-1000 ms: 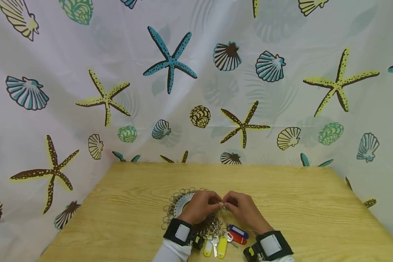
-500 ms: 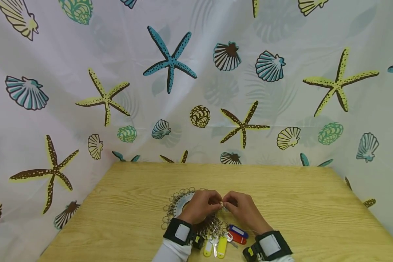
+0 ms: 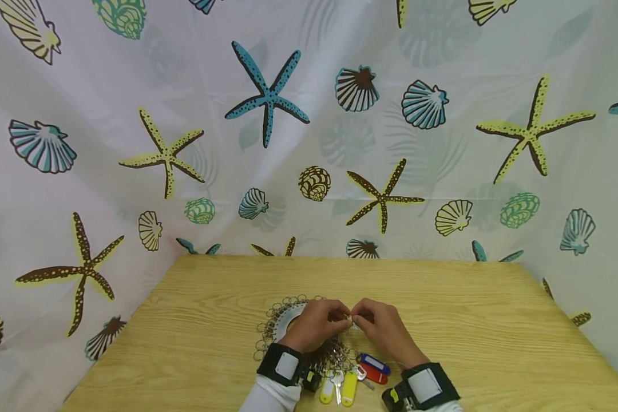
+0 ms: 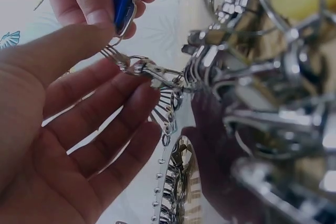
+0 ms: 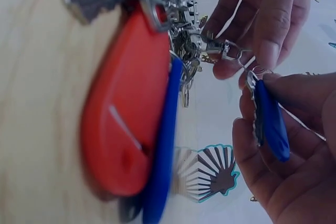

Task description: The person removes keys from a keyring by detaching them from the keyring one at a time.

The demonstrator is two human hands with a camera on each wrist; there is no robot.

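Observation:
My left hand point(image 3: 316, 325) pinches a small metal key ring point(image 4: 119, 59) between thumb and forefinger, its other fingers spread in the left wrist view. A metal clasp point(image 4: 152, 72) links that ring to a large round metal key holder point(image 3: 282, 327) fringed with many rings and clasps. Across from it, my right hand point(image 3: 383, 329) pinches a blue key point(image 5: 272, 121) with a silvery toothed edge. The key's upper end meets the ring at my fingertips. Both hands nearly touch above the holder's right side, and my left hand hides part of it.
In front of the holder, yellow key tags point(image 3: 348, 389), a silver key point(image 3: 338, 388), a red tag point(image 3: 373, 374) and a blue tag point(image 3: 375, 364) lie on the wooden table point(image 3: 468, 320). A shell-patterned cloth point(image 3: 309, 143) hangs behind and at both sides.
Both hands stay almost in place at the ring. My right hand has shifted very slightly upward, with small fingertip movements.

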